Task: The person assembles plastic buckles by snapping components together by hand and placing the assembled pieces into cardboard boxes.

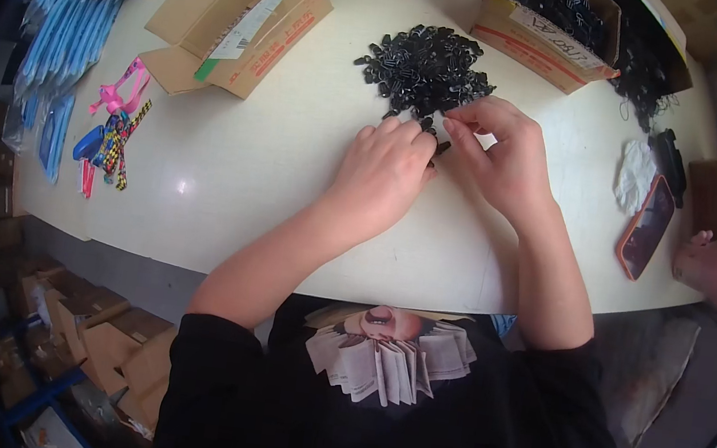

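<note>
Black piece [441, 148] sits at the left hand's fingertips, just off the near edge of the pile. Small part, mostly covered; visible end points to about 1 o'clock, long axis roughly 7 to 1. Which end is the front, can't tell.

Left hand [384, 160]: back up, fingers curled in and nearly closed, thumb side toward 3 o'clock, gripping the black piece between thumb and forefinger. Right hand [508, 153]: comes in from 4 o'clock, thumb and forefinger bent into a ring, tips almost meeting at the pile's near side. Can't tell whether anything is pinched there. Hands close together, not overlapping.

Pile of black parts [427, 67] lies at 12 from the hands, loose on the white table [230, 172], parts pointing every way. Open carton [278, 39] at 10, flaps spread. Second carton [542, 42] at 1, filled with dark parts. Pink strap [129, 90] and patterned strap [122, 146] at 9, blue packets [68, 41] stacked beyond. Crumpled white tissue [633, 177] at 3, phone [647, 228] just beside it, slanted toward 1.
</note>
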A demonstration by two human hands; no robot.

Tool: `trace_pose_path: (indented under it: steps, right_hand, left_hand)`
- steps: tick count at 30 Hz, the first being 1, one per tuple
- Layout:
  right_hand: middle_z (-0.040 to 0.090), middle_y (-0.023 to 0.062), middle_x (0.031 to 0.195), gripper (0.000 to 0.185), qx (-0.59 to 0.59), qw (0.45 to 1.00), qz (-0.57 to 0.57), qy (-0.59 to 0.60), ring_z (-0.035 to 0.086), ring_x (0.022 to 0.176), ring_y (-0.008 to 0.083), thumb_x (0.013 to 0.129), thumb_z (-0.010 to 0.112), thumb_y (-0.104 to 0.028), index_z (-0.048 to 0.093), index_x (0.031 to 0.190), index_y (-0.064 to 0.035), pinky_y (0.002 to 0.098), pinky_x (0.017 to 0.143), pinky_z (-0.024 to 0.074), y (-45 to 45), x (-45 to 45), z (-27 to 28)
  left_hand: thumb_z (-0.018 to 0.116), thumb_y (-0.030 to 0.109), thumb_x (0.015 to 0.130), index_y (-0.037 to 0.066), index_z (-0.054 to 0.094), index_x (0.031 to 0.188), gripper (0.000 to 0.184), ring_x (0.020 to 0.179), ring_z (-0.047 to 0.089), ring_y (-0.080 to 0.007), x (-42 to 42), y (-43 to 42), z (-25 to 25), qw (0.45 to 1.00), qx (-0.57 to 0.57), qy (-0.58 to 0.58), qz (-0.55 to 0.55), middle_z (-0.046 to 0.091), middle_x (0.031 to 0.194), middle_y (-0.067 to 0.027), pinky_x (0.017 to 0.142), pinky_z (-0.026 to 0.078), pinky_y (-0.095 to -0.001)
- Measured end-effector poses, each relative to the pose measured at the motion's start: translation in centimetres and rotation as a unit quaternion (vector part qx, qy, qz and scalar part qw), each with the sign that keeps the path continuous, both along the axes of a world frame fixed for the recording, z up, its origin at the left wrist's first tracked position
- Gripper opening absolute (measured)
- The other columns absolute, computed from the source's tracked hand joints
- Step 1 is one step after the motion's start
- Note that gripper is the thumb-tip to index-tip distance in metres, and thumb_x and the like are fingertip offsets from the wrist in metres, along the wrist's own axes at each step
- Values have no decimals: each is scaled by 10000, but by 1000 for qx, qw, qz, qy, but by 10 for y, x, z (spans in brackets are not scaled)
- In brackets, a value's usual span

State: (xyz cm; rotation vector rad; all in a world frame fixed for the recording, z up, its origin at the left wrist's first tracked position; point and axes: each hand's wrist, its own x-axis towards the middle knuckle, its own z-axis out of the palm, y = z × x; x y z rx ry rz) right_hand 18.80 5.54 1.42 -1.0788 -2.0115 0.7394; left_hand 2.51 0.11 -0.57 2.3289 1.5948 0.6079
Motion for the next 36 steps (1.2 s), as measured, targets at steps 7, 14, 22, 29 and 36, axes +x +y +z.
trace_pose_path:
  steps: [7, 14, 22, 29, 36]
  right_hand:
    - [663, 149, 826, 88, -70, 997, 30, 34, 659, 736, 269, 791, 656, -23, 671, 864, 24, 322, 687, 543, -3, 1, -5]
    - [672, 140, 841, 182, -156, 970, 77, 168, 677, 777, 189, 773, 675, -4, 654, 952, 12, 296, 691, 552, -16, -12, -8]
    - [662, 118, 771, 170, -2, 998, 46, 34, 660, 703, 265, 746, 696, -36, 656, 908, -4, 327, 635, 542, -19, -10, -8]
    - [658, 111, 801, 197, 104, 993, 63, -5, 646, 704, 285, 732, 701, -74, 666, 917, -16, 361, 606, 531, -17, -11, -10]
    - [648, 106, 788, 239, 104, 992, 70, 17, 643, 690, 276, 708, 714, -58, 651, 936, -25, 356, 595, 529, -16, -10, -7]
  left_hand:
    - [656, 37, 784, 27, 575, 853, 107, 812, 579, -293, -11, 7, -7, 997, 0, -77, -2, 587, 840, -111, 733, 465, -389]
    - [600, 40, 885, -1, 588, 923, 58, 736, 593, -127, -18, 6, -8, 889, -105, -436, 90, 628, 832, -53, 697, 465, -248]
    - [602, 62, 902, -5, 586, 937, 77, 792, 550, -61, -12, 0, 4, 795, -190, -571, 72, 614, 861, -19, 725, 440, -211]
    - [585, 94, 911, 8, 596, 956, 98, 800, 531, -66, -21, 2, 6, 705, -315, -632, 74, 608, 872, -20, 741, 421, -208]
    - [548, 116, 938, 3, 586, 1013, 141, 862, 545, -99, -20, 2, 8, 709, -331, -620, 55, 608, 929, -37, 787, 424, -252]
